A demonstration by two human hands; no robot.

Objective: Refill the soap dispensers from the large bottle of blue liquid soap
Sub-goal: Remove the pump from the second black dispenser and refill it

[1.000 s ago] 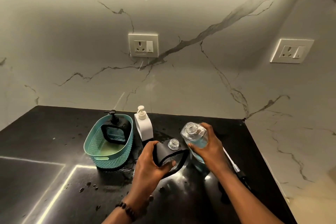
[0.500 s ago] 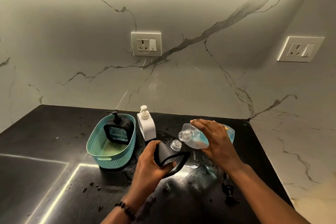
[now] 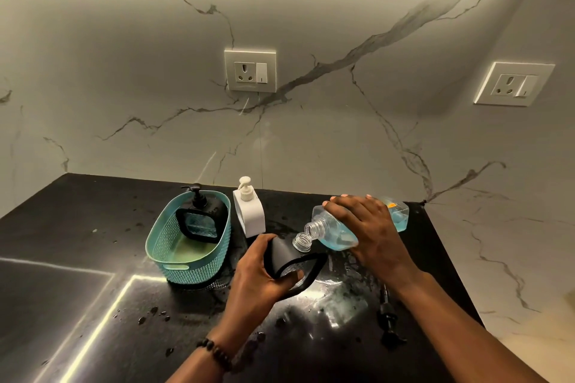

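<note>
My right hand (image 3: 370, 233) grips the large clear bottle of blue soap (image 3: 336, 235), tipped almost flat, its open neck just above the threaded mouth of a black dispenser (image 3: 281, 255). My left hand (image 3: 258, 280) holds that black dispenser tilted on the black counter (image 3: 77, 258). No stream of soap is visible between the two mouths. A white pump dispenser (image 3: 249, 211) stands behind them. Another black dispenser (image 3: 199, 218) with its pump on sits in a teal basket (image 3: 186, 267).
A loose black pump head with its tube (image 3: 386, 317) lies on the counter under my right forearm. Water drops spot the counter. Marble walls with two sockets (image 3: 250, 71) close the back and right. A lit seam runs across the counter's left front.
My right hand lifted the soap bottle and tipped it from upright to nearly flat, bringing its neck down to the dispenser's mouth. My left hand kept its hold.
</note>
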